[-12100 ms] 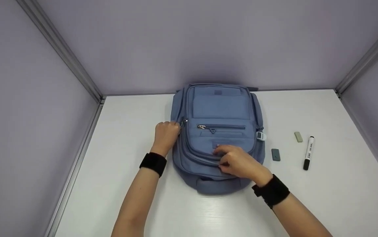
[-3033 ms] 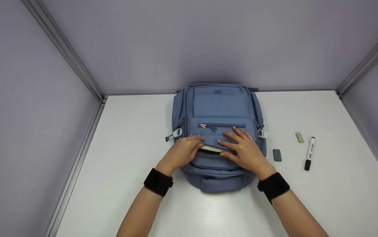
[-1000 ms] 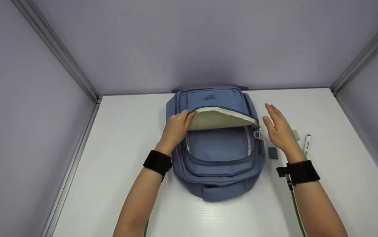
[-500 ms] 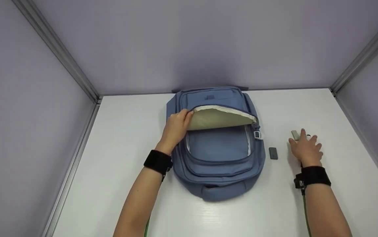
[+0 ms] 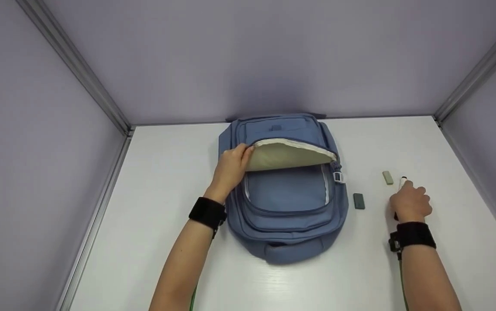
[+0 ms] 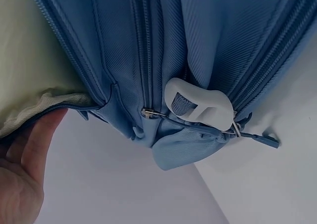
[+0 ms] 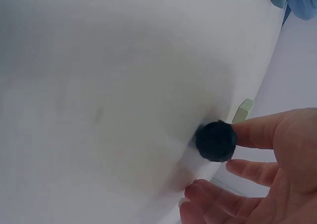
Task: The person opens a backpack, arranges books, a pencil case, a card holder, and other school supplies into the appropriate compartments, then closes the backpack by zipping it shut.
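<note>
A blue backpack (image 5: 291, 188) lies on the white table, its front pocket unzipped. My left hand (image 5: 229, 170) pinches the left edge of the pocket flap (image 5: 289, 156) and holds it raised, cream lining showing; the left wrist view shows fingertips (image 6: 42, 140) at that edge. Over on the right, my right hand (image 5: 411, 203) has thumb and fingers around a white marker (image 5: 402, 182). Its dark end (image 7: 216, 140) faces the right wrist camera, between thumb and fingers. The hand hides most of the marker in the head view.
A pale green eraser-like block (image 5: 387, 177) lies left of the marker. Nearer the backpack is a dark green block (image 5: 359, 201). A white buckle (image 5: 338, 177) sits on the backpack's right side. Grey panels (image 5: 269, 60) enclose the table's back and sides.
The pocket was unzipped and its flap lifted by my left hand. My right hand left the backpack, moved right and down to the marker, and closed its fingers around it.
</note>
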Demonstrator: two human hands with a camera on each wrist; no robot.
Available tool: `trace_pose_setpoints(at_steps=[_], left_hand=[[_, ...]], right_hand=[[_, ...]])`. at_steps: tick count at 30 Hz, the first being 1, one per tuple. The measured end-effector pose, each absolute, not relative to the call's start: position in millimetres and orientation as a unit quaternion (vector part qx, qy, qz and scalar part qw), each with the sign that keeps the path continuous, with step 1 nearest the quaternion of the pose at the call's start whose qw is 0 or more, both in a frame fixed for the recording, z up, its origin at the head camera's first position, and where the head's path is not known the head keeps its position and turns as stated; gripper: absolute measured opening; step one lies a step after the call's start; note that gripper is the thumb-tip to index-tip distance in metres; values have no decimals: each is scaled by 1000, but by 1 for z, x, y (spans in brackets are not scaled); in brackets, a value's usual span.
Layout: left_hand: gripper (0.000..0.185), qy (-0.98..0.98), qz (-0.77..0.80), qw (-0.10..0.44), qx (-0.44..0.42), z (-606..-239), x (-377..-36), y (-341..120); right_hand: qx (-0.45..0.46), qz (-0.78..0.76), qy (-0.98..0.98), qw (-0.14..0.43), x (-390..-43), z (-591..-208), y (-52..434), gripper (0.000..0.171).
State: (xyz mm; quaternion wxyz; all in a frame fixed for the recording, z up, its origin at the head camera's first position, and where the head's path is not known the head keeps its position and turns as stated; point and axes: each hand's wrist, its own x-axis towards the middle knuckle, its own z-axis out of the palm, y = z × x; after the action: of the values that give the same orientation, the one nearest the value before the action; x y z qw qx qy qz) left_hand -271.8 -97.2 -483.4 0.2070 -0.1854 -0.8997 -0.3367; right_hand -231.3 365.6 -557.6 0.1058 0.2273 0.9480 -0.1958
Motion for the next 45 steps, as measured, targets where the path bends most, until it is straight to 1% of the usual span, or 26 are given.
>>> trace_pose_setpoints(at_steps=[8,13,19,22,26,32,37,39,41,45], left_hand=[[32,-900,-336,208,-185,-483,-272,-97],[32,-900,-337,206,-186,-483,-272,-96],[30,-899,-330,221,-185,-482,-273,-96],[29,-899,-331,224,-181,-481,-273,-96],[29,-899,-332,225,-179,-478,-273,-95],[29,-898,-336,220,-179,-476,-274,-94],[28,-898,-338,220,-179,-475,-274,-93],[29,-898,-337,221,-177,-474,-274,-93],[30,-898,-338,221,-176,-473,-275,-92],[31,-896,-346,219,-173,-468,-277,-90]], right_hand=[[223,-184,948,131,-226,-554,366,29],[223,-185,946,145,-222,-550,365,31],[210,-191,952,113,-223,-540,361,35],[188,-211,955,89,-226,-530,353,31],[136,-242,960,34,-231,-517,339,26],[55,-257,963,-63,-231,-495,314,40],[-13,-271,952,-141,-228,-473,291,39],[-57,-274,947,-160,-225,-465,282,38],[-112,-286,941,-144,-223,-457,273,39],[-228,-320,918,-64,-218,-448,255,41]])
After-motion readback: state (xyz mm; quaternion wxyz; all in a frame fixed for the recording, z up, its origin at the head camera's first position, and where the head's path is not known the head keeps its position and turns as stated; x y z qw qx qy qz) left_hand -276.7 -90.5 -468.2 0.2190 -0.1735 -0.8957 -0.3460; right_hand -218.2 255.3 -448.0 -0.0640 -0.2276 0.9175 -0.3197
